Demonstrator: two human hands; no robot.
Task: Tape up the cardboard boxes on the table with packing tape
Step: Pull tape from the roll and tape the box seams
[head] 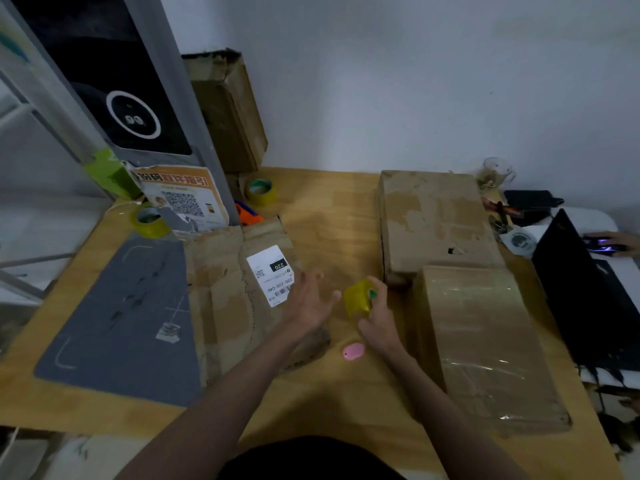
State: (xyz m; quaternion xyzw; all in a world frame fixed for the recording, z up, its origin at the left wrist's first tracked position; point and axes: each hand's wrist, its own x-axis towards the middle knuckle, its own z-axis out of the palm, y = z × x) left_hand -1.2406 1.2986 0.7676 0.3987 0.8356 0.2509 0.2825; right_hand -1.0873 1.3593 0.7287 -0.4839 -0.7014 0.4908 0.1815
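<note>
**Count: three tape rolls, three boxes on table**

Right hand gripped one yellow tape roll above the table. Left hand was spread, holding nothing, over the flattened box. Two spare rolls far left. Untaped box, taped box right. One pink cutter

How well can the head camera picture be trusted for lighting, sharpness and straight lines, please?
Head view: dim overall, colours muted; glare streaks on the taped box; the left hand and the right hand gripping the yellow tape roll are motion-blurred; wide-angle distortion splays the table edges and the frame at far left.
</note>
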